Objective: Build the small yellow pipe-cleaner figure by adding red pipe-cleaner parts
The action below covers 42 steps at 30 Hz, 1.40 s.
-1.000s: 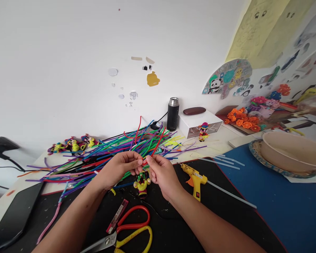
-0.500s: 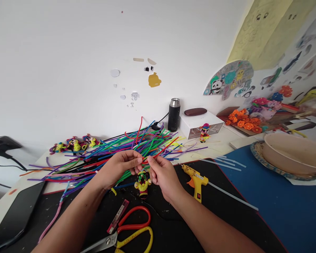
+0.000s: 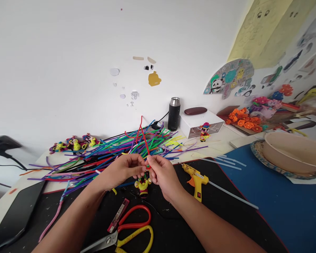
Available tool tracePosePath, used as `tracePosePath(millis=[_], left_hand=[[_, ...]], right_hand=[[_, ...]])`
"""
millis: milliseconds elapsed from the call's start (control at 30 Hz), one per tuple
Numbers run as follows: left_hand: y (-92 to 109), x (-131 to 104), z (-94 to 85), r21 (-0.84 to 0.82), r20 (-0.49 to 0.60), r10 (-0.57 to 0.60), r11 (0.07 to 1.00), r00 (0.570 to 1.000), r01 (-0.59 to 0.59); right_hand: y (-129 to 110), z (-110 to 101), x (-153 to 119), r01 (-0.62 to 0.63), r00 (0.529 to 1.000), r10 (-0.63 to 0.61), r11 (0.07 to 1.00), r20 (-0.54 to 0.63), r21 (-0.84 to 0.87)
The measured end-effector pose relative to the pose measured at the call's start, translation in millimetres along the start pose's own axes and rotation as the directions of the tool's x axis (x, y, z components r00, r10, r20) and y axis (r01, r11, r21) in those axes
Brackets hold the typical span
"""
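My right hand (image 3: 162, 173) pinches a red pipe cleaner (image 3: 144, 140), whose free length points up and away. Fingers of my left hand (image 3: 127, 170) are closed at the coiled lower end, close to the right fingertips; a bit of green shows there. Just below the hands, a small yellow and dark red figure (image 3: 142, 189) stands on the black mat (image 3: 171, 230), its head partly hidden by my fingers. Behind them spreads a pile of coloured pipe cleaners (image 3: 113, 149).
Scissors (image 3: 131, 232) and a small narrow box (image 3: 118, 215) lie in front. To the right are a yellow glue gun (image 3: 198, 181), glue sticks (image 3: 230, 161) and a large bowl (image 3: 292, 151). A black bottle (image 3: 174, 114) and a finished figure (image 3: 204, 131) stand behind.
The free length of the red pipe cleaner has swung from pointing up to the right to pointing up and slightly left. My left fingers have shifted slightly right and down.
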<state>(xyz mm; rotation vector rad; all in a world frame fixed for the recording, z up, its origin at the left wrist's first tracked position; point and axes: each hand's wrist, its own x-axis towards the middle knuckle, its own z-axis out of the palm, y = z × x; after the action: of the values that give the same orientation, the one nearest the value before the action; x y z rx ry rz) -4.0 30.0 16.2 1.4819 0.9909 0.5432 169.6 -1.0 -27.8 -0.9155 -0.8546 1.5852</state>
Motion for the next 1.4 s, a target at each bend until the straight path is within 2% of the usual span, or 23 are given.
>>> tracePosePath(millis=[133,200,333,600,833,1233,1400], left_hand=[[-0.2,0.7,-0.6,-0.002,-0.141,0.051,0.999,0.989,-0.052],[0.2,0.7,-1.2,-0.007,-0.171,0.051,0.999,0.984,-0.053],[1.4,0.6,-0.4,-0.01,-0.142,0.027,1.0,0.989,-0.029],[5.5,2.3,3.6,-0.087,-0.179,0.069,0.992,0.981,-0.086],[6.1,0.4,-0.2,-0.021,-0.174,0.058,0.998,0.983,-0.063],[5.2,-1.2,-2.1,0.006,-0.1,0.0,1.0,0.995,0.001],[4.7,-0.8,-3.3,-0.002,-0.132,0.014,1.0,0.991,-0.014]], right_hand=[[0.7,0.7,-0.4,0.008,1.0,-0.008,1.0,-0.002,0.027],[2.1,0.6,-0.2,0.007,1.0,-0.007,1.0,0.005,0.029],[3.6,-0.6,-0.2,0.0,1.0,0.0,1.0,-0.007,0.018],[3.2,1.6,-1.3,-0.017,1.0,0.017,1.0,0.02,0.004],[2.4,2.1,-2.4,-0.041,0.999,0.041,0.999,0.027,0.012],[2.8,1.2,-0.9,0.066,0.996,-0.066,0.998,-0.06,0.008],[4.0,1.5,-0.9,0.053,0.997,-0.052,0.998,-0.062,0.014]])
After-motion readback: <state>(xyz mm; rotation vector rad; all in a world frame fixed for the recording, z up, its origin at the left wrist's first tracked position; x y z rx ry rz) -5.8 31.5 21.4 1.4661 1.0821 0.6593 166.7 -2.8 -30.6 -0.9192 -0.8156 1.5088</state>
